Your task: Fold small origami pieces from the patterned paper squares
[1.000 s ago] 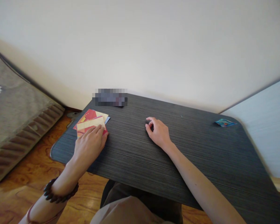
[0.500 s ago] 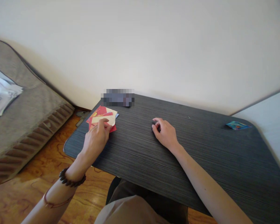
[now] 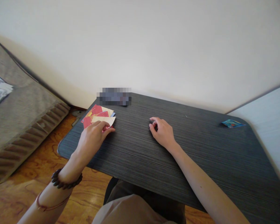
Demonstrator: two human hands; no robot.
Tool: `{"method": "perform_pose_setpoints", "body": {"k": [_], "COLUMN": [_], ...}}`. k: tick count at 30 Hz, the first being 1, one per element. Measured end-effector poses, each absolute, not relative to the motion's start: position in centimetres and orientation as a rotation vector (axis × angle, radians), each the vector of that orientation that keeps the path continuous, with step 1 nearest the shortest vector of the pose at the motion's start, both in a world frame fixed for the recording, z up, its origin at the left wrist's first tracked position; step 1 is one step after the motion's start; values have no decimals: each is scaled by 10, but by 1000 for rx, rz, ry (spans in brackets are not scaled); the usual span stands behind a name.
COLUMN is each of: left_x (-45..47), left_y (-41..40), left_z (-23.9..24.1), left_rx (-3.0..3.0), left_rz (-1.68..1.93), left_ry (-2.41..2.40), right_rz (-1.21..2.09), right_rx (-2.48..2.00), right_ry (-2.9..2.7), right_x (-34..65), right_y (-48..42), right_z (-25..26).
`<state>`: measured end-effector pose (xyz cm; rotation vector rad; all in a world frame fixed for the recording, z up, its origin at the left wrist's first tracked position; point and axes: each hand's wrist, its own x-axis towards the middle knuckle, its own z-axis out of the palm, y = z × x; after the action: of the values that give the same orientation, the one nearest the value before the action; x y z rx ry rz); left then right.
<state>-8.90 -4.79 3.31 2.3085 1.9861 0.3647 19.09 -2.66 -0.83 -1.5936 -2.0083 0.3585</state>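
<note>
My left hand (image 3: pixel 94 135) is at a loose pile of red and cream paper pieces (image 3: pixel 96 110) on the table's left side. Its curled fingers take the near edge of a cream paper piece (image 3: pixel 109 120), whose right corner bends up off the pile. The thumb points right, low beside the sheet, and the fingertips are partly hidden. Resting near the middle of the tabletop, my right hand (image 3: pixel 163 132) is loosely curved, a gap between thumb and forefinger and nothing in it.
A dark table (image 3: pixel 135 146) with rounded corners stands against a white wall. At its back left lies a pixelated dark object (image 3: pixel 114 97). A small blue packet (image 3: pixel 232 123) is near the right end. A grey-brown sofa (image 3: pixel 25 124) with papers on it is to the left.
The cream paper's right corner now bends up more, and my left thumb has stretched out to the right. The view has shifted slightly; my right hand keeps its place on the table.
</note>
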Motion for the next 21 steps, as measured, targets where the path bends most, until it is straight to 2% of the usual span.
{"method": "perform_pose_setpoints", "body": {"k": [4,9,11,14,18,21], "left_x": [-82,-69,-60,-39,2,29], "left_y": [-58,-65,-63,-56,-44,-36], "left_z": [51,72,75,70,52,32], "left_rx": [2384,2528,2660,2887,3104,3087], "left_rz": [288,642,791,897,759,602], "left_ry": [2163,2122,1921,1471,951,685], "right_rz": [359,405,501,819,1304,1390], "right_rx": [-1606,-1598,-1577,-1474,-1350,-1362], "right_ry": [-2003,-1962,-1901,-1728,-1416,-1375], "right_x": [190,191,194,203,224,245], "right_y": [-27,-27,-26,-26,-31,-38], "right_z": [-8,-7,-4,1,5,3]}}
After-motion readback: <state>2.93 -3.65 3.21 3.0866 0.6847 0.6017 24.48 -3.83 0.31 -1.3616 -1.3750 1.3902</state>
